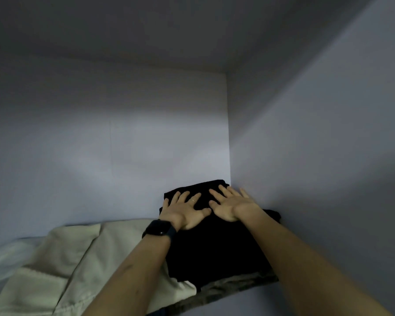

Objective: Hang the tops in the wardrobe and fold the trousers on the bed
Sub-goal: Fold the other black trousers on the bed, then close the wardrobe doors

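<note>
Left hand (184, 213) and right hand (229, 205), fingers spread flat, press side by side on folded black trousers (214, 252), gripping nothing. The trousers lie in the wardrobe (306, 144) corner, beside beige cloth (73, 265).

The black folded garment (214, 254) is so dark that its folds and seams cannot be read, and whether it is trousers or a top cannot be told. The left hand (185, 212) and right hand (230, 205), lying flat on it, cover part of its top. Beneath it only the front edge of a mottled cloth (233, 285) shows. The left forearm (128, 277) hides part of the beige garment (73, 265), which the bottom edge cuts off. That forearm and the right forearm (306, 258) run out of frame below. A pale cloth (2, 261) is cut by the left edge.
</note>
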`<state>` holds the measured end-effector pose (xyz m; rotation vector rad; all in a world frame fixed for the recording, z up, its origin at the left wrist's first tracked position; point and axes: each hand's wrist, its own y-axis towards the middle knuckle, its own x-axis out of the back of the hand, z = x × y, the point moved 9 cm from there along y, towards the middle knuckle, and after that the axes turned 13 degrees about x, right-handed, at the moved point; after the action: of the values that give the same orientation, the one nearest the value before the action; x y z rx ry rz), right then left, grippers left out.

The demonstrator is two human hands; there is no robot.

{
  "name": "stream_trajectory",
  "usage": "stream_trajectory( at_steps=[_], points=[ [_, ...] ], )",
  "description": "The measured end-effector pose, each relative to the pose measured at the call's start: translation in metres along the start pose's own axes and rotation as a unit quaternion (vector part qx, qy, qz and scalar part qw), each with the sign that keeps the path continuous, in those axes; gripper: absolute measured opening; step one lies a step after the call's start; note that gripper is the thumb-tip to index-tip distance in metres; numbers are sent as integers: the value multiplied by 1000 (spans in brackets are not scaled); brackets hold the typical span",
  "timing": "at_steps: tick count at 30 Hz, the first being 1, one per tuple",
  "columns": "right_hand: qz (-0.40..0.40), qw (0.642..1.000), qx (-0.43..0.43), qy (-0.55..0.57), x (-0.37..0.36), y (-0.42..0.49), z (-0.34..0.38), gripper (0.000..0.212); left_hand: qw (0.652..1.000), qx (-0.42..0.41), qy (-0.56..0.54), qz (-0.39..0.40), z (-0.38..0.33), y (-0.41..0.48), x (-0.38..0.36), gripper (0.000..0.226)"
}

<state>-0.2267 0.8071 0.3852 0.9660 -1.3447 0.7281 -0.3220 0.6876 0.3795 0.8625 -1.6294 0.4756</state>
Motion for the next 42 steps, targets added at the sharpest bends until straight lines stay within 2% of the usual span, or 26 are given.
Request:
stream_trajectory(
  at_steps=[3,9,12,20,25,27,29,31,33,36,42],
  points=[
    [31,999,-4,3,9,-17,14,62,1000,-4,-2,7,-1,-13,11,72],
    [-85,996,7,10,26,-89,20,62,1000,4,-6,-16,-5,-61,25,69],
    [-78,997,6,-14,5,-122,12,67,1000,-10,-5,14,-10,-86,1,69],
    [-121,993,4,5,-16,-128,14,65,999,-19,-30,-2,-3,-91,-21,67],
    [-134,990,-13,45,-6,-157,25,56,997,-19,-29,-62,-7,-115,-5,61],
    [-158,983,-6,94,-4,-188,35,54,994,-28,-21,-99,-11,-140,0,58],
    [-218,968,11,124,4,-231,44,54,991,-50,-12,-125,-19,-172,-1,57],
    [-278,951,27,135,9,-284,51,51,988,-73,-8,-138,-27,-209,-4,58],
    [-302,940,31,157,0,-342,58,48,986,-86,-8,-141,-29,-256,-15,60],
    [-301,935,21,185,-27,-425,63,47,987,-88,-41,-125,-28,-333,-44,59],
    [-316,923,11,220,-76,-554,77,40,983,-88,-55,-154,-5,-476,-96,51]
  ],
)
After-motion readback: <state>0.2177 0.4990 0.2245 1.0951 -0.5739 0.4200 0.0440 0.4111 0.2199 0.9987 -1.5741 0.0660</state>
